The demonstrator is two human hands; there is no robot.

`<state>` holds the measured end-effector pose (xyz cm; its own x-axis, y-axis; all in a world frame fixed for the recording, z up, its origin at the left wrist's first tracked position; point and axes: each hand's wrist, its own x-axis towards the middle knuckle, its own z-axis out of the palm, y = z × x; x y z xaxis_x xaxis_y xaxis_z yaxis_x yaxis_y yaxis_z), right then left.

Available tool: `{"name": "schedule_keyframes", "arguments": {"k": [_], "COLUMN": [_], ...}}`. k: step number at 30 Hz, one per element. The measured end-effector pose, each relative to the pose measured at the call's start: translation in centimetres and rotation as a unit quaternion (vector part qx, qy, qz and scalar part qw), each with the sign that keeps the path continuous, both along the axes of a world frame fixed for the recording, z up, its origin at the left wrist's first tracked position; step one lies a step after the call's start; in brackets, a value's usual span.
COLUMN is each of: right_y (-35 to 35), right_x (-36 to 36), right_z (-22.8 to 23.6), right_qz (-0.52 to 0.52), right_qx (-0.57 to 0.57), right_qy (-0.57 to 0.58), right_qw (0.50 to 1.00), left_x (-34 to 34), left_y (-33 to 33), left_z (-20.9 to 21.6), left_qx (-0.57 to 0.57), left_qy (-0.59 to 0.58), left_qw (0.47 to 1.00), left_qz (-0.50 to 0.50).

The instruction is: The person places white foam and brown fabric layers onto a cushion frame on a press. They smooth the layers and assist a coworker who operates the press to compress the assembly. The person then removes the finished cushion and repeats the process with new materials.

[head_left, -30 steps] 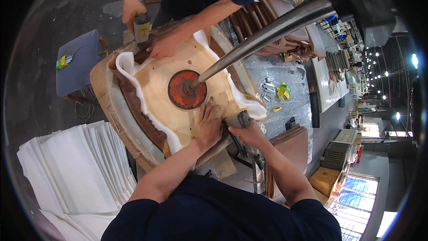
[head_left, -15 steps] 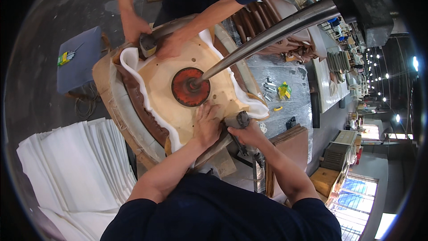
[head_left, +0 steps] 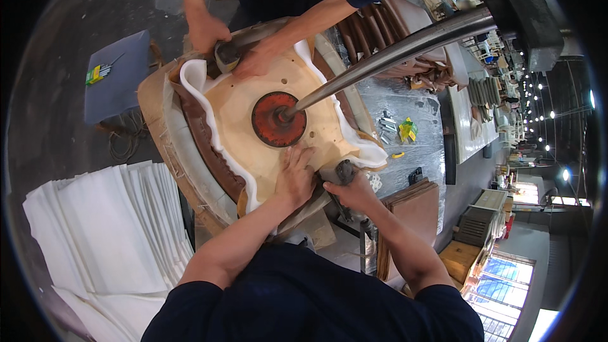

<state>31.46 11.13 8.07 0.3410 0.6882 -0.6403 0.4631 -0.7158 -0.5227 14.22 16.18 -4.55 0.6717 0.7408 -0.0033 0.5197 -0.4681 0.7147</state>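
My left hand [head_left: 295, 174] lies flat with its fingers stretched out on a pale wooden panel [head_left: 237, 111], near its closest edge. Gripped in my right hand [head_left: 356, 191] is a dark staple gun [head_left: 337, 174], its nose at the panel's near right edge; the tip is hidden. White padding [head_left: 206, 111] and brown leather [head_left: 204, 142] wrap up around the panel. A red disc [head_left: 269, 132] on a slanted metal rod [head_left: 399, 54] presses on the panel's middle. Across from me, a co-worker holds another staple gun [head_left: 226, 57] at the far edge, the other hand on the panel.
White sheets [head_left: 101, 221] are stacked at the lower left. A blue-grey stool [head_left: 117, 82] carries a small box and strips. On a plastic-covered table [head_left: 373, 98] at right lie metal strips, a yellow-green box [head_left: 407, 130] and brown leather. Brown boards [head_left: 411, 212] stand near my right arm.
The whole scene has shifted slightly right and up in the picture. The co-worker's staple gun has moved a little to the right along the far edge. My hands stay in place on the panel.
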Motion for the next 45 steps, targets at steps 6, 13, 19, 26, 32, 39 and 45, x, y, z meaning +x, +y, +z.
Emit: {"name": "schedule_keyframes", "arguments": {"k": [6, 13, 19, 26, 32, 39, 45], "right_y": [-0.9, -0.3, -0.4, -0.7, -0.3, -1.3, -0.9], "right_x": [0.5, -0.7, -1.1, -1.8, -1.8, -2.1, -3.1], "right_z": [0.3, 0.6, 0.2, 0.7, -0.3, -0.2, -0.4], "right_qz": [0.029, 0.029, 0.01, 0.04, 0.026, 0.044, 0.021], "right_qx": [-0.006, -0.027, -0.025, -0.021, -0.038, -0.009, -0.009], "right_qy": [0.043, 0.039, 0.017, 0.041, 0.016, 0.071, 0.041], "right_qw": [0.999, 0.998, 0.999, 0.998, 0.999, 0.996, 0.999], "left_x": [-0.9, -1.0, -2.1, -2.2, -2.4, -3.4, -3.4], "left_y": [-0.2, -0.5, -1.3, -0.8, -0.6, -1.3, -1.1], "left_z": [-0.5, -1.2, -0.7, -1.0, -1.1, -0.7, -1.0], "left_qx": [0.024, 0.066, 0.061, 0.049, 0.05, 0.031, 0.04], "left_qy": [0.008, -0.026, -0.054, -0.058, -0.042, -0.03, -0.034], "left_qw": [1.0, 0.997, 0.997, 0.997, 0.998, 0.999, 0.999], "left_qz": [-0.016, -0.001, 0.019, 0.018, 0.016, 0.018, 0.016]}}
